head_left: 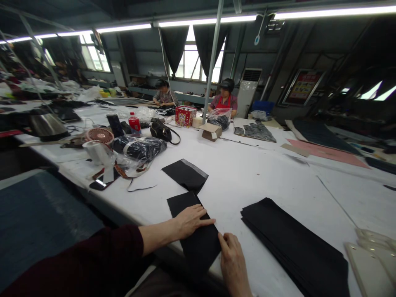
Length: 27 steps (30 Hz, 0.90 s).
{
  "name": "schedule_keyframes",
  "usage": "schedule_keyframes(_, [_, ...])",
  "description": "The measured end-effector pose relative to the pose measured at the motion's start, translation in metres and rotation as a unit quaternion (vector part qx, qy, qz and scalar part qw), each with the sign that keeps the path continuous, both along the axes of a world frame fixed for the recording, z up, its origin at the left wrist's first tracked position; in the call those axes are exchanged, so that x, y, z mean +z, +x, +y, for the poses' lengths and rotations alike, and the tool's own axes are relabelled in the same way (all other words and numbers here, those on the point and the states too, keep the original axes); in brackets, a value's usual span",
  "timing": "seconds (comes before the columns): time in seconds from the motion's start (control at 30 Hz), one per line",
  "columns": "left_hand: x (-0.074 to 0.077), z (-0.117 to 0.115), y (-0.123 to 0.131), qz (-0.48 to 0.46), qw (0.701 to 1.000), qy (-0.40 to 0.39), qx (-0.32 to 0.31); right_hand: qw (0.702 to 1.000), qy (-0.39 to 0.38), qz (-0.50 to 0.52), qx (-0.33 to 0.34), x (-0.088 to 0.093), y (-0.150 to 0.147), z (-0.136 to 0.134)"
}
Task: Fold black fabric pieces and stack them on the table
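A black fabric piece lies at the table's front edge and hangs slightly toward me. My left hand rests flat on it with the fingers stretched out. At its right edge, my right hand pinches the fabric between thumb and curled fingers. Just beyond lies another black fabric piece with a shinier strip along its far side and a folded near corner. To the right of my hands is a stack of black fabric pieces, its layers slightly fanned.
On the left stand a plastic-wrapped bundle, a pink fan, a phone, a kettle and a red bottle. A pole rises near an open carton. Two people sit across the white table.
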<state>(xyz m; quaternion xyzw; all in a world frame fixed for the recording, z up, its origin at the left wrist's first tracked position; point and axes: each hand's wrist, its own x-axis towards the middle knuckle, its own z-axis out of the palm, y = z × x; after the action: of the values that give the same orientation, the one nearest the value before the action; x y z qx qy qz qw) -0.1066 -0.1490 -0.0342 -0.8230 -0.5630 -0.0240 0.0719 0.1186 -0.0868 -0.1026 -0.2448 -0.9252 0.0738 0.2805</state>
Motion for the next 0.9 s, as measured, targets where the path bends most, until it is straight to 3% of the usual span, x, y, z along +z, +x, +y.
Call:
schedule_keyframes(0.27, [0.002,0.003,0.015,0.021,0.999,0.005,-0.029,1.0,0.019,-0.022,-0.011,0.005,0.013,-0.005])
schedule_keyframes(0.57, [0.003,-0.004,0.037,0.014,1.0,0.005,-0.009,0.997,0.04,-0.05,-0.051,0.012,0.025,-0.012])
schedule_keyframes(0.73, [0.006,0.002,0.019,0.017,0.999,0.001,-0.045,0.997,0.019,-0.037,-0.058,0.011,0.026,-0.012])
schedule_keyframes(0.9, [0.004,0.006,-0.021,0.003,1.0,-0.005,0.012,0.998,0.004,-0.031,-0.054,0.009,0.027,-0.011])
